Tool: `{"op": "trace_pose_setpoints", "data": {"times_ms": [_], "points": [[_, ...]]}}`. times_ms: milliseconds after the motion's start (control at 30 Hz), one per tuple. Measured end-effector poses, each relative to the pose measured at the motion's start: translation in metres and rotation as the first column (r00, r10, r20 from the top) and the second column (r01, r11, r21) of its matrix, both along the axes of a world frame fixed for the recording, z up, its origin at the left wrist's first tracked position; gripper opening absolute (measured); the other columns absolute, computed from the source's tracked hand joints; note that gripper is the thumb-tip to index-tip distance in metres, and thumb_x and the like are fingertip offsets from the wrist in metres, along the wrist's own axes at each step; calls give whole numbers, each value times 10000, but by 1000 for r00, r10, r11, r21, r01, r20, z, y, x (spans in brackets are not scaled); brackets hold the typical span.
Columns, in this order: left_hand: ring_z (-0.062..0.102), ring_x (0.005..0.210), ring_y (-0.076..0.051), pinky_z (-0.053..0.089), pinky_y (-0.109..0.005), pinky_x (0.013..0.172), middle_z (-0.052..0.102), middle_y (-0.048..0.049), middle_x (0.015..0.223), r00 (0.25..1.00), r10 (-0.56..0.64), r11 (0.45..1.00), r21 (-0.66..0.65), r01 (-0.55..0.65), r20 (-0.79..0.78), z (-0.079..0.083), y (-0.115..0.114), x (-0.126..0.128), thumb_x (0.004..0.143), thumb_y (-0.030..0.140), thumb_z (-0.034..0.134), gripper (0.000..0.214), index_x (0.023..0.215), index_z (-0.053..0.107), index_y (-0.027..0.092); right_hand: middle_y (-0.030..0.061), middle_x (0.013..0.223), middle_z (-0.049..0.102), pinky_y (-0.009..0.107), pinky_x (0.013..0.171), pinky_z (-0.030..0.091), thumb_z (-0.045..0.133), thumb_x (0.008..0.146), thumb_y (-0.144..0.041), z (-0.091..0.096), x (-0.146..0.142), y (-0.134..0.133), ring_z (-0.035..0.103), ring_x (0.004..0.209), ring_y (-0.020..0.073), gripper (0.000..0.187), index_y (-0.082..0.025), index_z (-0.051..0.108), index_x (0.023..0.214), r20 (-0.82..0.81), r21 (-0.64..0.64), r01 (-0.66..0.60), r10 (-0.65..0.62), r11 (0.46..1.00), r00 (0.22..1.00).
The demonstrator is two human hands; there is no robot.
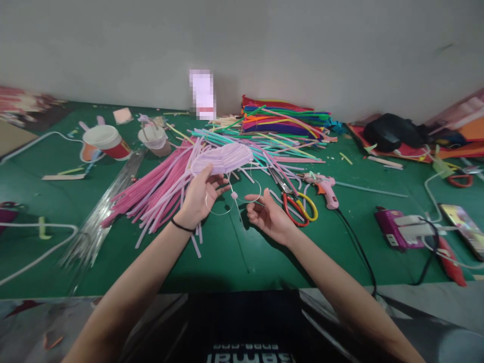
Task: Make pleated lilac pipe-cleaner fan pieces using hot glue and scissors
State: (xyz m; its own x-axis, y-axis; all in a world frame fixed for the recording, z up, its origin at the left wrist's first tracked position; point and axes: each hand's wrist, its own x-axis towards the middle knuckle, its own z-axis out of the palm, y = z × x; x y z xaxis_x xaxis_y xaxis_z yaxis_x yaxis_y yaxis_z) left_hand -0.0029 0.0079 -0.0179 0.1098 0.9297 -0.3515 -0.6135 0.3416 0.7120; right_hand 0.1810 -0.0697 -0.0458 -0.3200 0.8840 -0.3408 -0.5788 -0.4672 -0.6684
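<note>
A lilac, padded-looking piece made of fuzzy pipe cleaners (221, 159) is held by my left hand (200, 199), the thumb on its near edge and the other fingers spread beneath. Below it runs a thin wire stem with a small lilac knot (234, 195) and a round wire loop on each side. The left loop hangs beside my left fingers. My right hand (270, 217) has its fingers curled at the right wire loop (260, 187), index fingertip against it. Under and behind my left hand lies a heap of pink and lilac pipe cleaners (159, 189).
Scissors (298, 204) and a pink glue gun (323, 187) with a black cord lie right of my right hand. Bundled coloured pipe cleaners (283, 121) rest by the wall. Left are clear wrapped strips (109, 206) and two cups (108, 141); far right, a purple power block (395, 229).
</note>
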Motion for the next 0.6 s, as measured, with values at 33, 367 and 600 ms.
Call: {"op": "trace_pose_setpoints", "data": {"times_ms": [33,367,600], "points": [[635,607,-136,570,-293,658,626,-12,675,1000,9,1000,7,-9,5,0,0,0,933,311,557,212,794,589,155,-5,750,667,139,573,512,676,836,-547,-1,-4,-1,611,628,58,427,-154,685,1005,77,63,17,-22,998,997],[673,869,-163,580,-304,808,679,-81,999,986,-129,983,146,112,109,6,-16,8,979,537,423,451,890,672,171,67,940,723,261,718,565,458,928,-635,15,-2,4,686,800,137,545,-163,692,1069,-118,44,-186,190,981,975],[644,1070,-238,567,-360,861,654,-99,1207,949,-298,941,198,274,104,0,-33,24,929,688,321,590,1043,684,238,-4,934,692,216,685,558,530,967,-394,19,3,6,667,759,100,204,-235,657,986,-178,63,5,6,998,984]]}}
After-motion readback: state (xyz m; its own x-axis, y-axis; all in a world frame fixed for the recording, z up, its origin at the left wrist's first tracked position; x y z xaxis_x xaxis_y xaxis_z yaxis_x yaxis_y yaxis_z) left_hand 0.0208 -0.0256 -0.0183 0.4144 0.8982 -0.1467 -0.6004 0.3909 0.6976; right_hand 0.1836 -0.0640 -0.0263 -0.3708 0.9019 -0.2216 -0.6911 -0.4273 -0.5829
